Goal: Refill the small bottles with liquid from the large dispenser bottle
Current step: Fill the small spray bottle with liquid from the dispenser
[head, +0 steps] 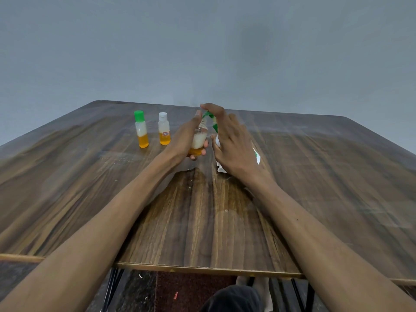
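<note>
My left hand (pixel 185 138) grips an uncapped small bottle (pixel 199 140) with orange liquid below and white foam above, tilted under the green pump nozzle. My right hand (pixel 231 140) is wrapped round the large white dispenser bottle (pixel 219 166), with a finger pressing on its green pump head (pixel 210 117). Most of the dispenser is hidden behind this hand. Two more small bottles stand upright to the left: one with a green cap (pixel 141 129) and one with a white cap (pixel 164 129). Both hold orange liquid with a white layer above.
A wooden table (pixel 315 188) carries everything, with a grey wall behind it. A darker wet patch (pixel 202 194) spreads on the tabletop between my forearms. The table's near edge runs across the bottom, with floor and my legs below.
</note>
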